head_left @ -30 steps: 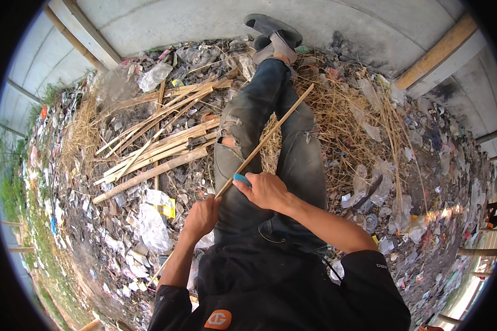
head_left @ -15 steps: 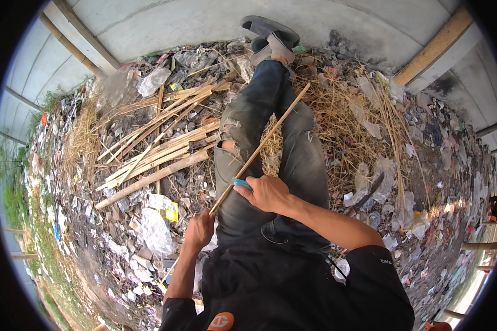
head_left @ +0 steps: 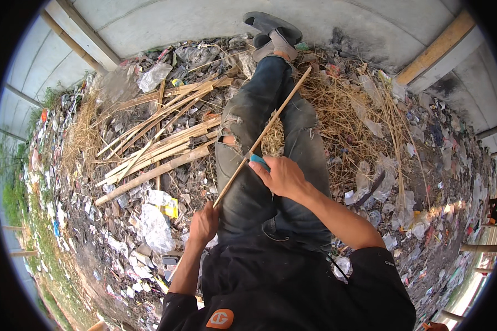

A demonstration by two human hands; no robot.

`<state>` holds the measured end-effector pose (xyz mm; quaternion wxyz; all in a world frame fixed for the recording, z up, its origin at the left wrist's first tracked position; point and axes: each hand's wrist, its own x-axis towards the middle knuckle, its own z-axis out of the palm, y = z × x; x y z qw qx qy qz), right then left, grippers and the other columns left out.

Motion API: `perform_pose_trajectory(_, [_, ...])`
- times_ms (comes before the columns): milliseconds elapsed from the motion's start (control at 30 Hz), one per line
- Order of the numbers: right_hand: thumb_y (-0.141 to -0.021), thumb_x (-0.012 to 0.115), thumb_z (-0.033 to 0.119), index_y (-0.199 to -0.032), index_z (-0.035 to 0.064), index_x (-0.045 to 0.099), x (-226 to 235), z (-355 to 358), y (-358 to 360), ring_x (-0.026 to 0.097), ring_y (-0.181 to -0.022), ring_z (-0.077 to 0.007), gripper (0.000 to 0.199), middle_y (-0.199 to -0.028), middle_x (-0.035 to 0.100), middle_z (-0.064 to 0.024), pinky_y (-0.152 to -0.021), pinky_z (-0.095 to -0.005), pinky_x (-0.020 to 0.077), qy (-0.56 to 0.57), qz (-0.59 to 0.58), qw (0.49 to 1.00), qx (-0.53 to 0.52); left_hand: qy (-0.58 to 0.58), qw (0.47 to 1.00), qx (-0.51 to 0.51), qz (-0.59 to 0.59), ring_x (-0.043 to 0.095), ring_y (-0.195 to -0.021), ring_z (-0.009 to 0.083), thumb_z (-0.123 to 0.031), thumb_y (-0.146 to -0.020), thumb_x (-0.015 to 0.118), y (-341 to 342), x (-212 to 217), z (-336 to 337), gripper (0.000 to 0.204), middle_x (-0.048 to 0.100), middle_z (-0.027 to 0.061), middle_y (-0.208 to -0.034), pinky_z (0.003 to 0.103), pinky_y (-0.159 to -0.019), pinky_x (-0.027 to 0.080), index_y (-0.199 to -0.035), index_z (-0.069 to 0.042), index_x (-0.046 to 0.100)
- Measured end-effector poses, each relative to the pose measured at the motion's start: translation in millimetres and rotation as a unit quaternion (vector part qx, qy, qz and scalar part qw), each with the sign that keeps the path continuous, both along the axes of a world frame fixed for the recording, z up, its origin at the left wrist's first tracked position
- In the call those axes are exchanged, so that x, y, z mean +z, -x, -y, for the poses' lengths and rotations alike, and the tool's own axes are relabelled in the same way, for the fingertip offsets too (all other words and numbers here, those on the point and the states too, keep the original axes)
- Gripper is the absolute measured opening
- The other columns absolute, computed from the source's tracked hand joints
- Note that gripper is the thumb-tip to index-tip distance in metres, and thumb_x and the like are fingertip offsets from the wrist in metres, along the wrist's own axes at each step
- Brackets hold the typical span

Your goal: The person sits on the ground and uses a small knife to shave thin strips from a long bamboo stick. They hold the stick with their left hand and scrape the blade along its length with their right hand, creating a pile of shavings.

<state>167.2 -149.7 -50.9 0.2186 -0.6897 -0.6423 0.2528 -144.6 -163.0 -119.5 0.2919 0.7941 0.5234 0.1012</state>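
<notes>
A long, thin bamboo strip point(head_left: 276, 117) lies slantwise over my outstretched legs, its far end near my shins. My left hand point(head_left: 204, 223) is closed round its near end, beside my left thigh. Above my thighs, my right hand point(head_left: 284, 177) grips a small blue-handled tool point(head_left: 258, 161) pressed against the strip around its middle. The tool's working edge is hidden, so its exact kind does not show. My torn jeans point(head_left: 240, 176) lie under the strip.
Split bamboo slats point(head_left: 160, 151) and a thicker bamboo pole point(head_left: 149, 175) lie on the littered ground to my left. Dry straw point(head_left: 342, 110) is heaped to the right. A grey wall point(head_left: 215, 22) stands beyond my feet. Plastic scraps point(head_left: 156, 226) lie around.
My right hand and the blue-handled tool have moved away from me and rightward. The bamboo strip has slid farther toward my feet, and my left hand has shifted slightly forward with it.
</notes>
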Motion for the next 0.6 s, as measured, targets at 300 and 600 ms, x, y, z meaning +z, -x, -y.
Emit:
perform_pose_trajectory(300, [-0.105, 0.052, 0.059, -0.084, 0.0025, 0.068, -23.8, 3.2, 41.1, 0.071, -0.066, -0.0432, 0.063, -0.067, 0.069, -0.0214, -0.061, -0.0533, 0.0559, 0.008, 0.020, 0.999, 0.041, 0.178, 0.982, -0.023, 0.063, 0.055, -0.065, 0.0496, -0.038, -0.113, 0.046, -15.2, 38.3, -31.4, 0.055, 0.055, 0.0299, -0.067, 0.053, -0.064, 0.044, -0.083, 0.007, 0.058])
perform_pose_trajectory(600, [-0.104, 0.054, 0.060, -0.082, 0.0040, 0.068, -28.4, -22.8, 22.1, 0.070, -0.064, -0.0427, 0.061, -0.065, 0.068, -0.0213, -0.060, -0.0530, 0.0554, -0.038, 0.041, 0.998, 0.019, 0.192, 0.980, -0.019, 0.043, 0.051, -0.061, 0.0283, -0.049, -0.113, 0.043, -1.5, 38.7, -37.9, 0.063, 0.053, 0.0174, -0.062, 0.048, -0.063, 0.044, -0.081, 0.004, 0.058])
